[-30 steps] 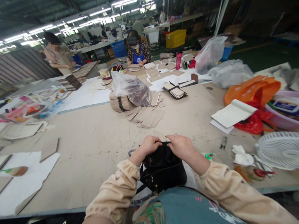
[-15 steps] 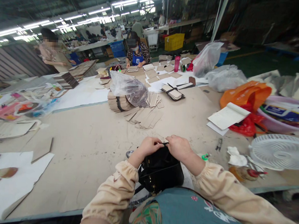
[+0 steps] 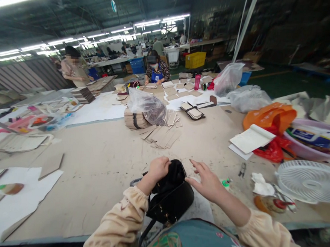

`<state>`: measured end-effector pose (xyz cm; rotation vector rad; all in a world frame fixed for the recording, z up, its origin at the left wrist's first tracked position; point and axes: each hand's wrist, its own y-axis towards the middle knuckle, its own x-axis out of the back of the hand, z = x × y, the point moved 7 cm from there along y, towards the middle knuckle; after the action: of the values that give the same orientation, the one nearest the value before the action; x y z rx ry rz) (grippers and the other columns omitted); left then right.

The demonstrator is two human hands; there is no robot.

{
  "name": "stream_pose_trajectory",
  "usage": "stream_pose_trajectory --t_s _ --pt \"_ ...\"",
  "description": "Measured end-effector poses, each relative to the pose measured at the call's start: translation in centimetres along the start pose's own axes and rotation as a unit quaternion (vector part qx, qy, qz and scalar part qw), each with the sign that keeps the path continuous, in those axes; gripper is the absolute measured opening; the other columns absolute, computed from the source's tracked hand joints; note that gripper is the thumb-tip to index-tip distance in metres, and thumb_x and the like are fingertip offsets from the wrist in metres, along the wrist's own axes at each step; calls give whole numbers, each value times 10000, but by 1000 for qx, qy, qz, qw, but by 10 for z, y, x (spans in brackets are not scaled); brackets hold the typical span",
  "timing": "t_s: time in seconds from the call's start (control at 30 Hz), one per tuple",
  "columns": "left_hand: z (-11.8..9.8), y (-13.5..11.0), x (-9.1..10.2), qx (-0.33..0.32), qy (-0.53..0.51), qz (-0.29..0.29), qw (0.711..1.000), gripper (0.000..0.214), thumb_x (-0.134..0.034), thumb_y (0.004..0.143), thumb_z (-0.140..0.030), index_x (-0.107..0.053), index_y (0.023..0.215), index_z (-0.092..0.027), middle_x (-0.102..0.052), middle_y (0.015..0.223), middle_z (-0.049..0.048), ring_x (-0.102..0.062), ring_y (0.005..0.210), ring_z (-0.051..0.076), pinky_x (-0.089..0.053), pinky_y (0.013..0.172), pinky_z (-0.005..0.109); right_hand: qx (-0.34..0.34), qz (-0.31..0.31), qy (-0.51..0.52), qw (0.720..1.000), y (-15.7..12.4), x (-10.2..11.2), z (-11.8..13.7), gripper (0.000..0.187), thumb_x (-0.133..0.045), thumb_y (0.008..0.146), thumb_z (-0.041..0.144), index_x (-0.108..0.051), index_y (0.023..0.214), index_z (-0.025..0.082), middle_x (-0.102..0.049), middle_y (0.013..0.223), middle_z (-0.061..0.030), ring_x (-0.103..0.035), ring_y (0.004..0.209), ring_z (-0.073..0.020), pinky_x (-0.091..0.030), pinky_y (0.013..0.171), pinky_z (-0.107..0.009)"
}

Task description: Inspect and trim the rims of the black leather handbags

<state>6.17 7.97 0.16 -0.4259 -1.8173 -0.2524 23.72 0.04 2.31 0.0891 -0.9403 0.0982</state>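
Observation:
A black handbag [image 3: 173, 201] with gold-coloured fittings stands at the table's near edge, against my body, its top gaping. My left hand [image 3: 158, 169] is closed on the upper left rim of the bag. Just right of the opening, my right hand [image 3: 205, 178] has its fingers spread and holds nothing; the thumb is close to the bag's edge, and I cannot tell whether it touches. A strap [image 3: 147, 229] hangs from the bag toward my lap. White paper [image 3: 201, 210] lies under the bag.
Bundled board pieces [image 3: 134, 119] and a clear plastic bag [image 3: 147, 105] lie ahead. To the right are small snips [image 3: 242, 169], a glue bottle [image 3: 269, 204], a white fan grille [image 3: 313, 182] and a notepad [image 3: 251, 139]. A co-worker [image 3: 157, 70] sits across the table.
My right hand has let go of the bag's rim and moved right, fingers spreading. The bag's top now gapes wider and the bag sits slightly further left. The camera view has shifted a little.

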Motion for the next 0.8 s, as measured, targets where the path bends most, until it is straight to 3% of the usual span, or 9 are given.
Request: stream_pose_trajectory --t_s 0.23,0.53,0.67,0.8 --pt "21 -14 27 69 45 -8 997 249 -383 864 -312 -595 826 -187 -638 874 89 -575 844 187 -379 757 276 25 29 64 997 -11 -19 3 594 -474 812 430 -346 1336 183 -513 1159 -120 -577 888 -181 -443 840 -353" --pt "34 -45 23 140 95 -27 985 313 -313 893 -332 -583 857 -178 -637 865 101 -586 826 187 -380 734 274 66 75 114 988 -43 -38 27 339 -469 823 353 -544 1107 183 -622 814 -42 -582 741 -168 -453 709 -302" --pt "40 -48 24 194 107 -44 974 328 -313 889 -333 -592 864 -164 -643 872 120 -596 829 205 -390 721 289 50 103 121 986 -55 -44 24 488 -466 823 378 -425 1273 193 -619 870 -42 -588 700 -155 -459 685 -298" --pt "41 -44 27 234 101 -63 965 335 -323 874 -326 -609 868 -153 -650 856 146 -610 825 241 -407 709 327 106 132 117 979 -65 -45 36 630 -450 831 374 -231 1401 221 -600 983 -67 -593 760 -159 -463 741 -312"
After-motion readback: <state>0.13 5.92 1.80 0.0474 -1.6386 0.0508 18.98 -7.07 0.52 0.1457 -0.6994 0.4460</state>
